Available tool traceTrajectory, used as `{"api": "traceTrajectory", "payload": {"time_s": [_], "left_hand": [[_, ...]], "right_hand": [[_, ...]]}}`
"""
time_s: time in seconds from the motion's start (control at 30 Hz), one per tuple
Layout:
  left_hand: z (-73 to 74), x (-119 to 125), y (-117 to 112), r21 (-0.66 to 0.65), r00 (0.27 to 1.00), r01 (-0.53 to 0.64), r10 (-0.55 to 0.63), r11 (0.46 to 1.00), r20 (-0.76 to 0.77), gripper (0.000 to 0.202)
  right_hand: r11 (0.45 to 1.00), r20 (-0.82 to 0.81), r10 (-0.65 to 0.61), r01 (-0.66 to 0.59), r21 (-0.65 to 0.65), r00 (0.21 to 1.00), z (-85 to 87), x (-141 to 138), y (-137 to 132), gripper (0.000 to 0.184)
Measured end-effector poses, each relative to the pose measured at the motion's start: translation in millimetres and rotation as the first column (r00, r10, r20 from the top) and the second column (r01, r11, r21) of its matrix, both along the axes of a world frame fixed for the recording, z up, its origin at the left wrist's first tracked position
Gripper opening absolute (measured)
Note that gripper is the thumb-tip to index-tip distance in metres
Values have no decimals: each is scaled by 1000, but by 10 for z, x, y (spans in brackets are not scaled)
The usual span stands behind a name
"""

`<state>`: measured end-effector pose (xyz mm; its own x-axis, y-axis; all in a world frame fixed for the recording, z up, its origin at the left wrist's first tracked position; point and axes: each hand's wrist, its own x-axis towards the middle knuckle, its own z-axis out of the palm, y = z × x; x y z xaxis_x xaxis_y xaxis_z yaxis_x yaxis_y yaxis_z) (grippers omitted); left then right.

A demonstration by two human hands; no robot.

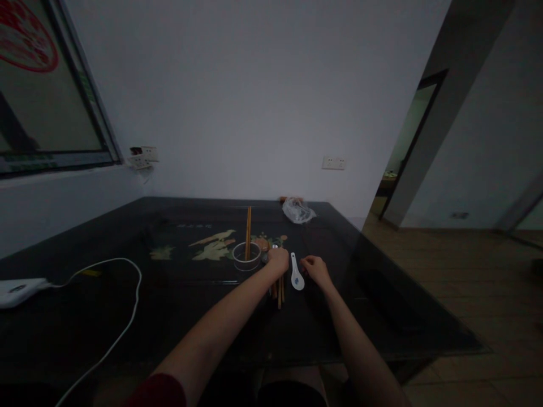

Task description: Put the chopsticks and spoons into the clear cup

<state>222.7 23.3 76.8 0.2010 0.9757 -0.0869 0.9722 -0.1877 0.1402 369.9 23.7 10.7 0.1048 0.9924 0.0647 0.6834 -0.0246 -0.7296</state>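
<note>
My left hand is closed over a small pile of chopsticks and metal cutlery on the dark table. Its fingers hide whatever they grip. Chopstick ends stick out below the wrist. A white soup spoon with a blue mark in its bowl lies between my hands, handle pointing away. Just right of it, my right hand is held with curled fingers and nothing visible in them. Left of the pile stands a round, clear-walled container with a pair of chopsticks upright in it.
A crumpled clear plastic bag sits at the table's back edge by the wall. On the left, a white device trails a white cable across the black table. A dark flat object lies at the right.
</note>
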Motion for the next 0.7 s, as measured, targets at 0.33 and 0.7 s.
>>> {"api": "traceTrajectory", "payload": {"time_s": [0.33, 0.7], "left_hand": [[169, -38, -125, 36, 999, 6, -8, 999, 37, 39], [374, -363, -536, -8, 885, 274, -249, 962, 394, 25]], "right_hand": [[1000, -6, 17, -17, 11, 1000, 32, -14, -35, 23], [1000, 18, 15, -16, 19, 1000, 49, -10, -46, 23]]}}
